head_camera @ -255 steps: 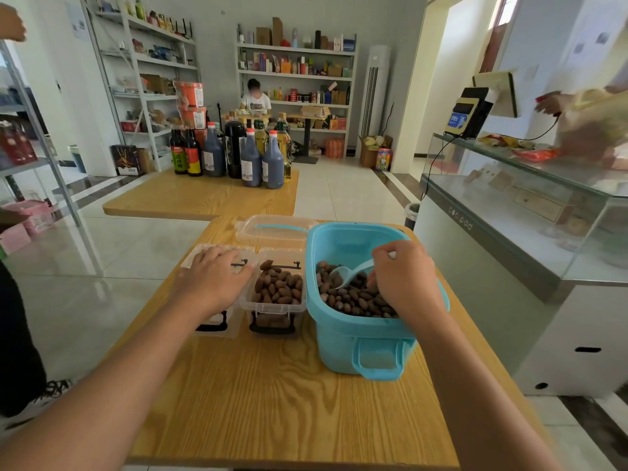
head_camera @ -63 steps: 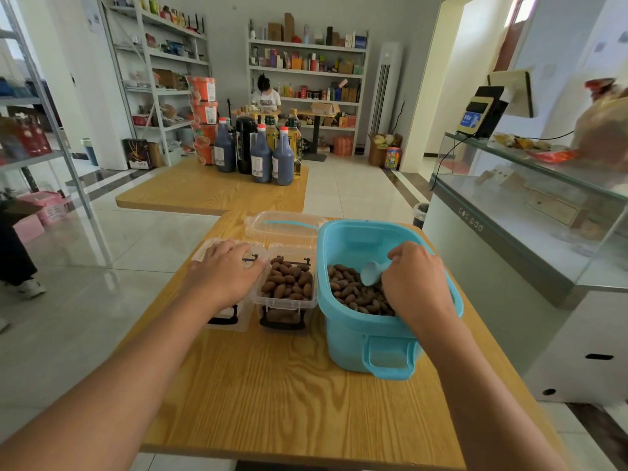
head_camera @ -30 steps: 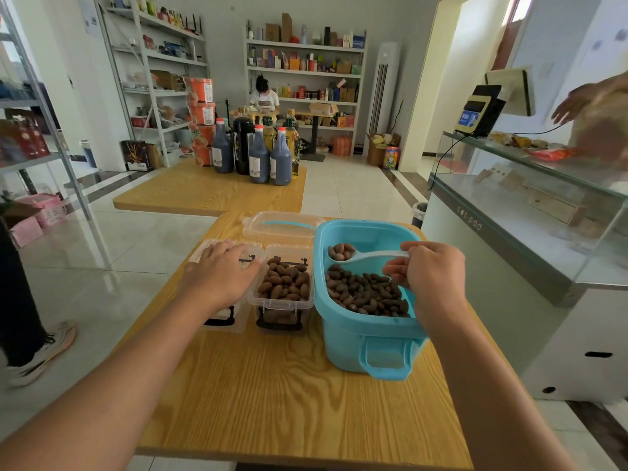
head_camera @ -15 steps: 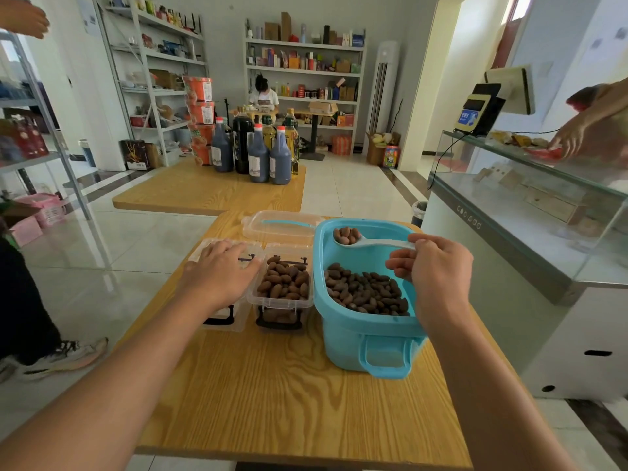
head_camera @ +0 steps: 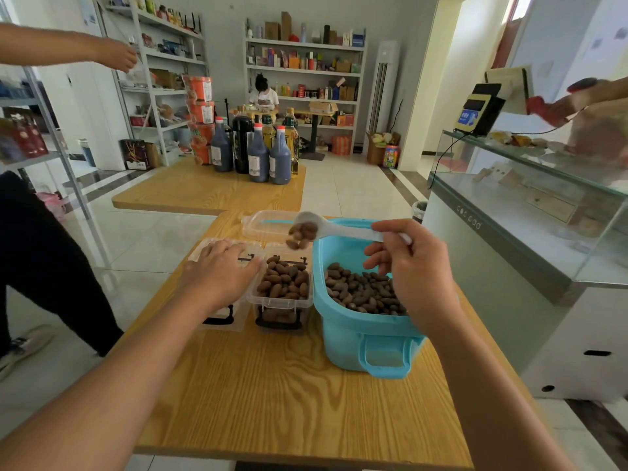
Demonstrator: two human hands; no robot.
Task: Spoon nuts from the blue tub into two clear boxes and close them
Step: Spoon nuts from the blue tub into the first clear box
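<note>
A blue tub (head_camera: 360,338) holding brown nuts (head_camera: 360,290) stands at the right of the wooden table (head_camera: 289,396). My right hand (head_camera: 411,270) grips the handle of a white spoon (head_camera: 326,227), tilted above an open clear box (head_camera: 282,300). Nuts spill from the spoon toward this box, which is heaped with nuts. My left hand (head_camera: 221,273) rests flat on a second clear box (head_camera: 222,317) with its lid on, just left of the open one. A loose clear lid (head_camera: 265,226) lies behind the boxes.
Dark bottles (head_camera: 258,151) stand on a second wooden table (head_camera: 210,195) beyond. A glass counter (head_camera: 530,212) runs along the right. A person in black trousers (head_camera: 37,263) stands at the left, arm reaching toward the shelves. Another person sits far back.
My right hand has lifted the loaded spoon out of the tub and swung it left over the open box, where it now tips nuts out. My left hand has stayed on the lidded box.
</note>
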